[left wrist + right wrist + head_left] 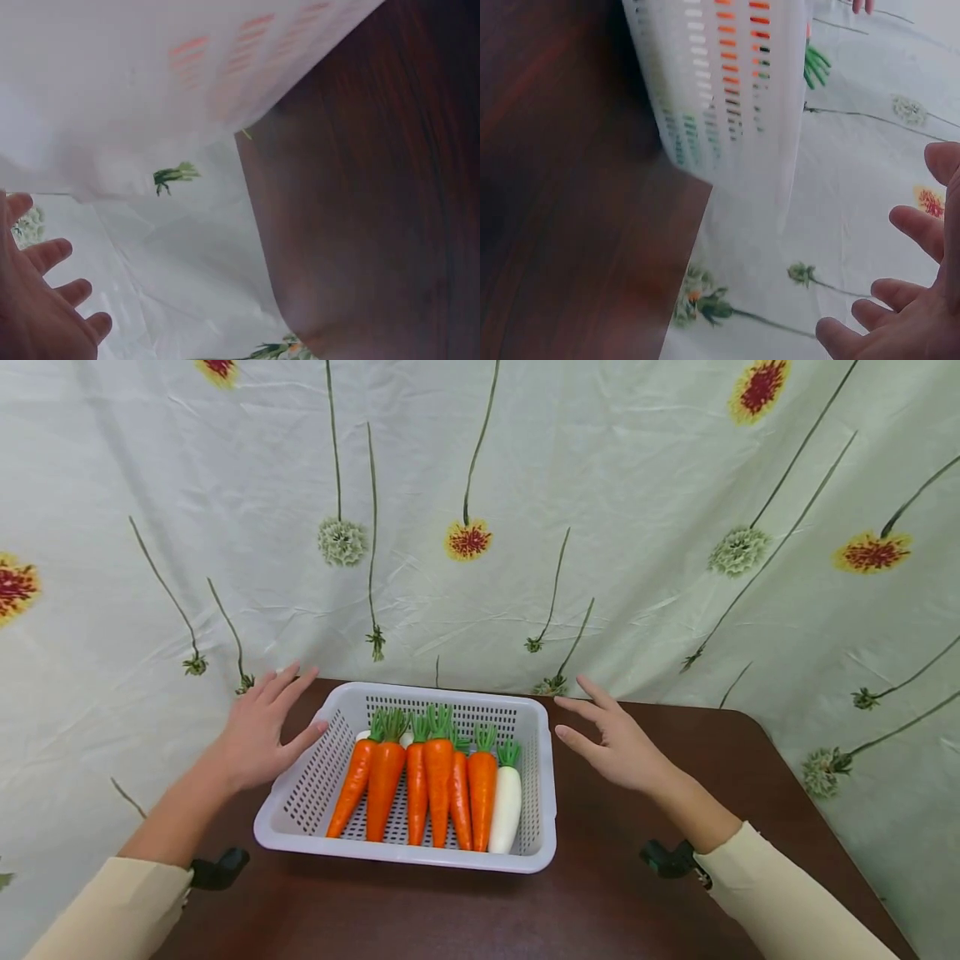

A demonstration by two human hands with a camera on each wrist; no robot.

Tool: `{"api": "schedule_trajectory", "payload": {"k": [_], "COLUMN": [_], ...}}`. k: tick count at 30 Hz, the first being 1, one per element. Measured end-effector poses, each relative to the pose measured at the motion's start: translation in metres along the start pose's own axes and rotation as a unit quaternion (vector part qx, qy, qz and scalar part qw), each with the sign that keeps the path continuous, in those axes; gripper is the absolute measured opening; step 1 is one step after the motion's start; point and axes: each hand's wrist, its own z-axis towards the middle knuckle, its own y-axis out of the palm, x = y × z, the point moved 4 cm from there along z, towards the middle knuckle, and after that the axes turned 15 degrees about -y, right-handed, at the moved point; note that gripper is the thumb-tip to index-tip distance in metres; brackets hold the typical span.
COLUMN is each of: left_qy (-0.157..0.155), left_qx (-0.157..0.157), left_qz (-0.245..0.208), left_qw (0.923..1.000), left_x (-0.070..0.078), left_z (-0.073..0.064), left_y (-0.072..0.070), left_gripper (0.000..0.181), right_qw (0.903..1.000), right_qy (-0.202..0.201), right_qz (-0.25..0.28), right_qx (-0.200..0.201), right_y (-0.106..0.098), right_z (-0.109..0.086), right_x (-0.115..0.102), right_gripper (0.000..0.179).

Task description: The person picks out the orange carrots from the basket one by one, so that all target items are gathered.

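Note:
A white plastic basket (408, 853) with slotted walls holds several orange carrots (438, 777) with green tops, lying side by side. At the right end of the row lies a white radish (506, 810), also with a green top. My left hand (258, 739) is at the basket's left side, fingers spread, its thumb overlapping the rim in the head view. Off the right side, my right hand (618, 743) hovers with fingers spread and nothing in them. Both wrist views show the basket wall (705, 82) beside the loose fingers (49, 255).
The basket stands on a dark brown wooden table (600, 893) with a rounded far right corner. Behind it hangs a pale cloth (637, 527) printed with flowers and stems. Small white things (406, 739) peek out behind the carrots. Each wrist wears a black device (671, 860).

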Motion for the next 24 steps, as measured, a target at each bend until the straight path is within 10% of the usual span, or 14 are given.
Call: {"api": "schedule_trajectory", "payload": {"k": [6,15,24], "left_qy": [-0.006,-0.109,-0.170], "left_qx": [-0.020,-0.073,-0.097], "left_qz": [-0.042,-0.090,-0.122], "left_qw": [0.9989,0.9872,0.9730], "left_x": [0.007,0.012,0.015], "left_z": [-0.011,-0.032,-0.049], "left_y": [0.000,0.000,0.004], "left_gripper": [0.082,0.083,0.075], "right_qw": [0.9979,0.9754,0.9239], "right_qy": [0.012,0.065,0.119], "right_qz": [0.063,0.208,0.358], "right_qx": [0.005,0.034,0.062], "right_y": [0.011,0.024,0.039], "right_z": [0.007,0.018,0.030], "right_x": [-0.006,-0.014,-0.025], "right_gripper": [0.056,0.052,0.049]}}
